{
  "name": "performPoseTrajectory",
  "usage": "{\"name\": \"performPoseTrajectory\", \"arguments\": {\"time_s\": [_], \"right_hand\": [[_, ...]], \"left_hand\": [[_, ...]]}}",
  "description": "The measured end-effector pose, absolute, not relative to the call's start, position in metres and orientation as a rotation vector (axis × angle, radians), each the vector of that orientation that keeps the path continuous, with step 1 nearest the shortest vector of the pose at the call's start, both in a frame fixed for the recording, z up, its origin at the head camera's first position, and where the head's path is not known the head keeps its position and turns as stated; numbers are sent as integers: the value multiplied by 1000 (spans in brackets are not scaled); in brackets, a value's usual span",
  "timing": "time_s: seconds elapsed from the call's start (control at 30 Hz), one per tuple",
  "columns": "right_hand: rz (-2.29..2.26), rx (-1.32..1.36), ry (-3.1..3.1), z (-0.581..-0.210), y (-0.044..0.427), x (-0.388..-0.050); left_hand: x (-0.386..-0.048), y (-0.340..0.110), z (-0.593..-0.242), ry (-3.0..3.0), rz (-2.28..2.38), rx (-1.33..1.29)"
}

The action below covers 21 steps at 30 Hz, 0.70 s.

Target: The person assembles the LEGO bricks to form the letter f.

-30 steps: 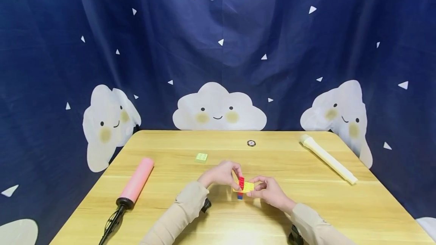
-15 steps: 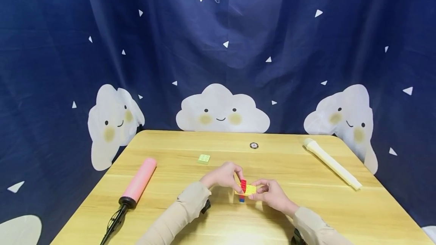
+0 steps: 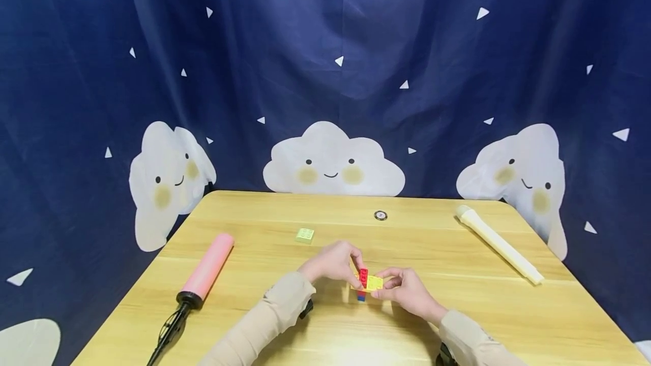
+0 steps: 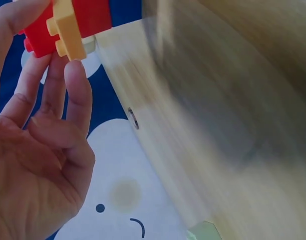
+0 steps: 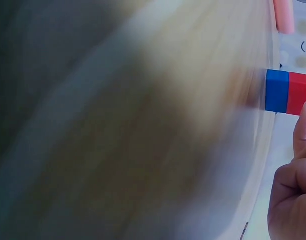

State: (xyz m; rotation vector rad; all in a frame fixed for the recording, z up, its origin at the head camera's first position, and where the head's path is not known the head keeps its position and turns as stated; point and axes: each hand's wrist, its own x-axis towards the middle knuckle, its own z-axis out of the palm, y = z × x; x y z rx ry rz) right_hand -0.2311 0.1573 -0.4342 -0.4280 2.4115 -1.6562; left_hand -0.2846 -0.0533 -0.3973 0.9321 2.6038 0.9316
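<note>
Centrally, toy-brick stack [image 3: 363, 285]: upright between both hands, above the wooden table [image 3: 427, 247]; whether its blue bottom brick [image 5: 276, 91] touches is unclear.
Left hand [image 3: 333, 261]: thumb and fingers pinching the upper red brick [image 3: 363, 274].
Right hand [image 3: 408, 293]: pinching the yellow brick [image 3: 376, 283] by its right end.
Grip advice: probably best level, pressing squarely.

Room is lying between your left hand [image 3: 333, 260] and the pink cylinder [image 3: 208, 267]; a green brick [image 3: 305, 235] is obstructing ahead
</note>
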Motion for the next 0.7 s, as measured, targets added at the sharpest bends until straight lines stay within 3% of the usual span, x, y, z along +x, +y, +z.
{"name": "performPoseTrajectory", "arguments": {"time_s": [0.7], "right_hand": [[-1633,-412,2427,-432,157,-233]], "left_hand": [[-280,-56,-400,2667,901,935]]}}
